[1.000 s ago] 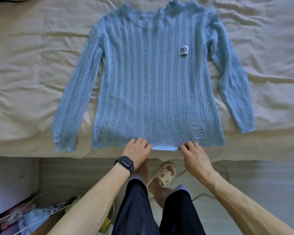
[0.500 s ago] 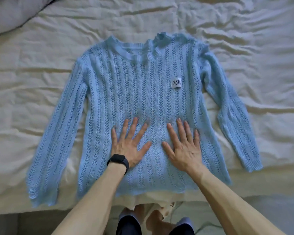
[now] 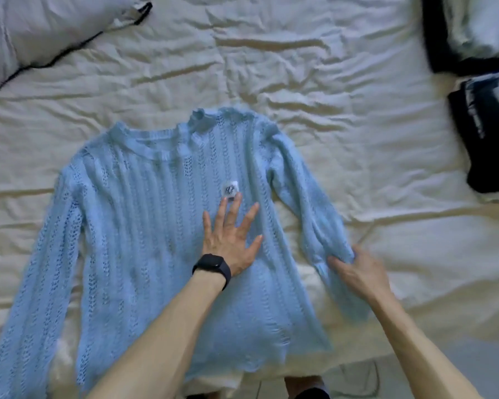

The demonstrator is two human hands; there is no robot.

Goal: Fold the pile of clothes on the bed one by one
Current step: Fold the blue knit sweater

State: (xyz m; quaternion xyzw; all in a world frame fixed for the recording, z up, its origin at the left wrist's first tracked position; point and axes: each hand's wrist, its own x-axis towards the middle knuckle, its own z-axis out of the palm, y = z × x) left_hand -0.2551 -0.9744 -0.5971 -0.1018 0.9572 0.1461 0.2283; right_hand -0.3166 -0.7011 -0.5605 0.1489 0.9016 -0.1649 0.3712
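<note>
Light blue open-knit sweater point(image 3: 144, 226) face up, centre-left of frame on cream bedsheet point(image 3: 329, 82), sleeves spread, left hand point(image 3: 229, 237) flat on chest panel, fingers splayed, right hand point(image 3: 360, 272) pinching frame-right sleeve point(image 3: 306, 197), centre-right.

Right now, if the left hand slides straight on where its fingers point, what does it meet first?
The left hand lies flat on the blue sweater. Straight ahead it would first meet the small white label, just past its fingers; they look almost touching it.
</note>
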